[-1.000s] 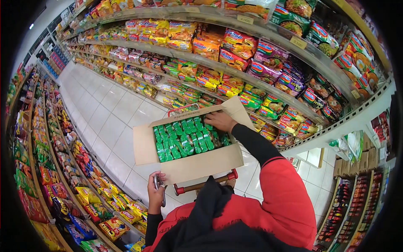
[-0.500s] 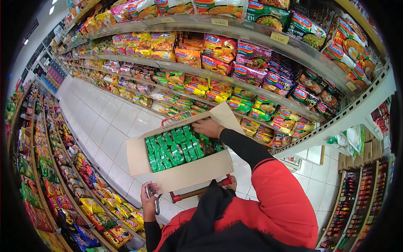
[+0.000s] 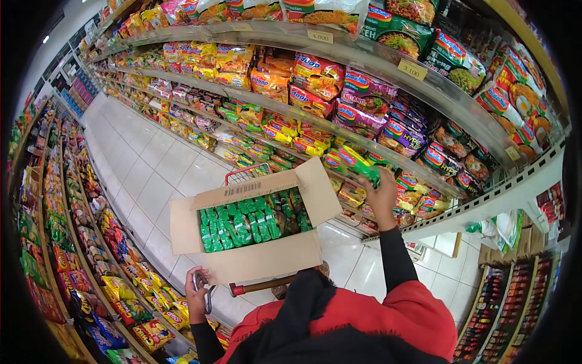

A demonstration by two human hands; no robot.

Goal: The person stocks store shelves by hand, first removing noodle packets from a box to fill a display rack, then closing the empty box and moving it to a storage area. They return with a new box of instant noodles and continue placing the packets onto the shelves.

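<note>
My right hand [image 3: 382,197] holds a green noodle packet [image 3: 357,162] at the lower shelf, among other packets. An open cardboard box [image 3: 260,258] with its flaps spread stands in front of me, packed with several rows of green packets [image 3: 242,223]. Darker packets fill the box's right end. At the box's lower left corner, my left hand [image 3: 197,288] is closed around a grey metal loop [image 3: 210,298].
Shelves of instant noodles [image 3: 315,73] with price tags curve along the far side. Snack shelves [image 3: 121,291] run down the left. A red-handled cart [image 3: 260,285] is under the box. Bottles [image 3: 494,309] stand on racks at the lower right, beyond a white shelf end [image 3: 479,194].
My right hand has left the box and moved right to the shelf, now with a green packet in it. The box and my left hand appear slightly further left and lower.
</note>
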